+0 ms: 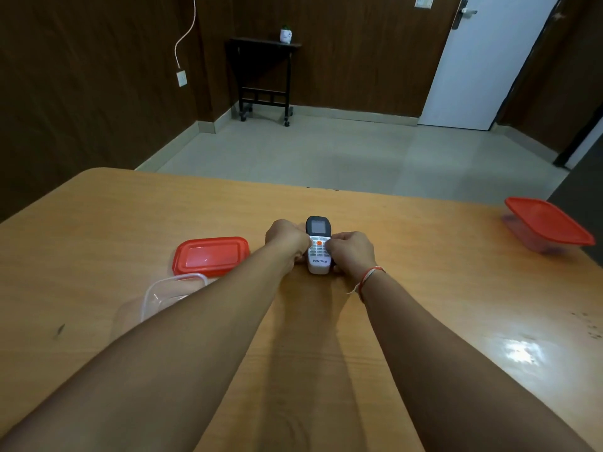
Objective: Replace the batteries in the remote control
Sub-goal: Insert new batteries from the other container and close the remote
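Note:
A white remote control (318, 246) with a dark screen end and an orange button lies face up at the middle of the wooden table (424, 288). My left hand (286, 241) grips its left side with curled fingers. On the other side, my right hand (352, 252) grips the remote, its thumb near the buttons. A red and white thread is tied round my right wrist. No batteries are visible.
A red lid (211, 256) lies left of the remote, with a clear open plastic box (173, 293) just in front of it. A second box with a red lid (549, 225) stands at the table's far right edge.

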